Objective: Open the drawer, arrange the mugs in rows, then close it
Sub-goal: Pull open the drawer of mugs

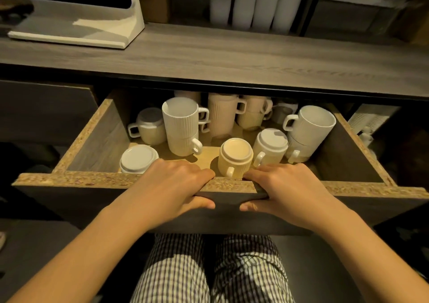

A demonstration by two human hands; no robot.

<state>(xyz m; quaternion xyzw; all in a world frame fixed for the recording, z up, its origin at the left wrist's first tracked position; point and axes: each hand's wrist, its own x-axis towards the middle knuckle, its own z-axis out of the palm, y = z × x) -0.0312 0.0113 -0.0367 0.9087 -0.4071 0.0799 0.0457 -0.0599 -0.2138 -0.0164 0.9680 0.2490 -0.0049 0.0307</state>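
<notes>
Head view, nearest first: checked trousers (209,268) are seen below the drawer (92,179), which stands open beneath the countertop (209,54). The drawer's front panel is gripped at its middle by both hands. The left hand (171,186) is clamped on the panel, with its fingers (199,175) curled over the top edge into the drawer and the thumb pressed against the outer face. The right hand (285,191) is clamped likewise, just beside the left, with a short stretch of edge between them.

The mugs are held inside the drawer, unaligned. An inverted cream mug (235,157) is located just behind the front edge, between the two sets of fingertips and near them. An inverted white mug (138,158) is placed just left of the left hand. A second inverted white mug (269,147) stands behind the right hand. Further back, a ribbed two-mug stack (182,126) and a smooth stack (308,128) are positioned upright. More mugs are partly hidden at the rear.

On the countertop, a white stand (76,30) is set at left.
</notes>
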